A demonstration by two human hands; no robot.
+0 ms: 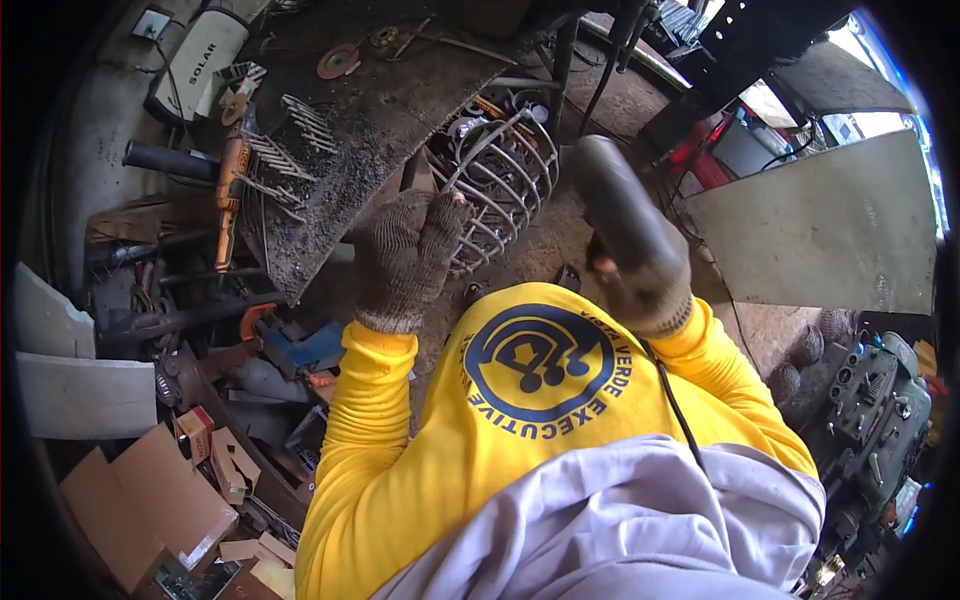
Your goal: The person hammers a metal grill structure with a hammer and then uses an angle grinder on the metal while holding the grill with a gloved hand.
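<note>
My left hand (402, 258), in a dark knitted glove with a fingertip showing, is closed on a thin metal rod (482, 153). Whether that rod belongs to the curved metal-bar cage (515, 185) beside the hand, I cannot tell. Round metal pieces show behind the bars. A thick dark metal cylinder (622, 195), slightly blurred, is gripped in my right hand (645, 280), also gloved. The cylinder tilts up and to the left, apart from the cage. My right fingers are partly hidden behind it.
Left of the cage, a dirt-covered metal bench (370, 130) carries an orange power tool (232, 185), bundles of short metal rods (310, 122) and a reddish disc (338, 61). Cardboard (150, 500) lies lower left. A large pale sheet (825, 225) and greenish machinery (875, 400) stand right.
</note>
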